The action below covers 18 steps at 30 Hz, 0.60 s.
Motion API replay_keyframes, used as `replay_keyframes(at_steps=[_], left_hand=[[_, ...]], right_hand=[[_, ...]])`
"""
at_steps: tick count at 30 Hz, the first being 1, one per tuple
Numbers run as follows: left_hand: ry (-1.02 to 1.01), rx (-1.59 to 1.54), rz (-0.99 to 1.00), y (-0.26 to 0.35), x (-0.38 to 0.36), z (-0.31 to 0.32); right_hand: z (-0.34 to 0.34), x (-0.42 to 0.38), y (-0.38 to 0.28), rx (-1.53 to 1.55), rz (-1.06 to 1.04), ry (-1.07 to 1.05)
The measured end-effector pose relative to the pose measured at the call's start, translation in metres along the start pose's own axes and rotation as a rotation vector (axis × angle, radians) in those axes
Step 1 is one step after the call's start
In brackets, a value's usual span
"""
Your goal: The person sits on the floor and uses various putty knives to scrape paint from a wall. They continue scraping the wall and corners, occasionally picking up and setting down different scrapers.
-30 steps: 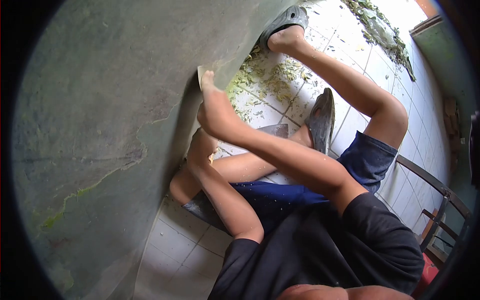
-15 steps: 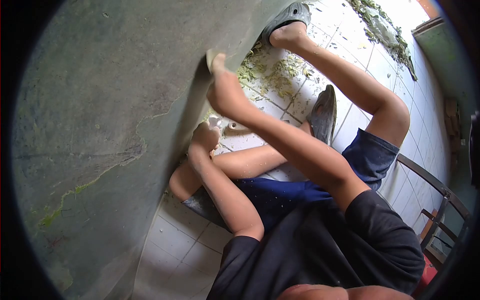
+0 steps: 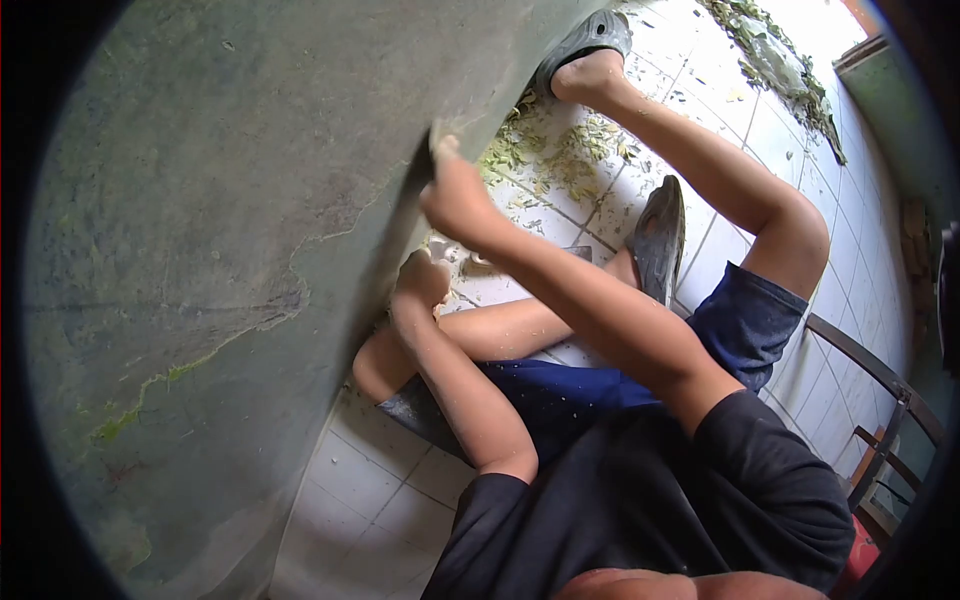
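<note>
My right hand (image 3: pixel 455 195) is stretched out to the green, cracked wall (image 3: pixel 230 230) and presses a small pale flat piece (image 3: pixel 438 135) against its lower edge, fingers closed over it. My left hand (image 3: pixel 422 280) is curled in a fist at the foot of the wall, beside my bent knee. A small white object (image 3: pixel 441 249) lies right at its knuckles; whether the hand holds it is hidden. Pale green flakes (image 3: pixel 560 150) litter the white tiled floor (image 3: pixel 360 480) just beyond my right hand.
I sit on the floor with legs spread, grey sandals on both feet (image 3: pixel 585 40) (image 3: pixel 658 235). A flat grey tool (image 3: pixel 520 258) lies on the tiles between my legs. A heap of plant litter (image 3: pixel 770 60) lies further off. A metal chair frame (image 3: pixel 880 390) stands at right.
My right hand has slid with the pale piece along the wall's edge, away from my body. My left hand has shifted slightly the same way, and the white object near it came into view.
</note>
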<state>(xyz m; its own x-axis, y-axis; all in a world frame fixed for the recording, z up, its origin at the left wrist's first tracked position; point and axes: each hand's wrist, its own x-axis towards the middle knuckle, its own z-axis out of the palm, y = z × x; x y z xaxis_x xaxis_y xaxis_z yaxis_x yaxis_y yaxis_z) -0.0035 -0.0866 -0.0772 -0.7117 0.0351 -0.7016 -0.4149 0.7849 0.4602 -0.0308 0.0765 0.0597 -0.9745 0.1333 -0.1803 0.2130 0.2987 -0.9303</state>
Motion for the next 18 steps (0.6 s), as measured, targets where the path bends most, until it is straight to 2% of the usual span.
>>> replay_keyframes(at_steps=[1, 2, 4, 5, 6, 8, 10, 12, 13, 14, 16, 18], left_hand=[[-0.005, 0.028, -0.081, 0.001, 0.002, 0.0], [0.002, 0.028, -0.072, -0.001, 0.0, -0.003], [0.145, 0.537, 0.425, -0.022, -0.011, -0.003], [0.244, 0.26, 0.266, 0.023, -0.072, -0.011], [0.236, 0.263, 0.261, 0.026, -0.069, -0.01], [-0.089, -0.038, -0.163, 0.044, -0.048, -0.018], [-0.012, 0.016, -0.122, 0.024, -0.024, -0.01], [-0.028, 0.045, -0.114, 0.007, -0.028, -0.004], [-0.03, 0.062, -0.109, 0.01, -0.013, -0.015], [-0.028, 0.082, -0.098, 0.012, -0.011, -0.014], [-0.013, 0.123, -0.064, 0.01, -0.022, -0.006], [-0.011, 0.152, -0.04, 0.008, -0.014, -0.01]], right_hand=[[-0.011, 0.007, -0.002, 0.013, 0.121, -0.083], [-0.008, -0.002, -0.004, 0.013, 0.111, -0.077], [0.012, -0.032, 0.0, -0.172, -0.33, 0.02], [0.036, -0.029, 0.024, -0.278, -0.527, 0.201], [0.032, -0.021, 0.026, -0.275, -0.517, 0.199], [0.014, 0.008, 0.022, 0.01, 0.119, -0.064], [0.017, -0.015, 0.011, -0.002, 0.064, -0.056], [0.028, -0.041, 0.009, -0.14, -0.269, 0.066], [0.019, -0.027, 0.01, -0.07, -0.01, -0.117], [0.02, -0.011, 0.02, 0.043, 0.081, -0.038], [0.025, 0.01, 0.038, 0.045, 0.151, -0.06], [0.025, -0.026, 0.019, -0.07, -0.083, -0.015]])
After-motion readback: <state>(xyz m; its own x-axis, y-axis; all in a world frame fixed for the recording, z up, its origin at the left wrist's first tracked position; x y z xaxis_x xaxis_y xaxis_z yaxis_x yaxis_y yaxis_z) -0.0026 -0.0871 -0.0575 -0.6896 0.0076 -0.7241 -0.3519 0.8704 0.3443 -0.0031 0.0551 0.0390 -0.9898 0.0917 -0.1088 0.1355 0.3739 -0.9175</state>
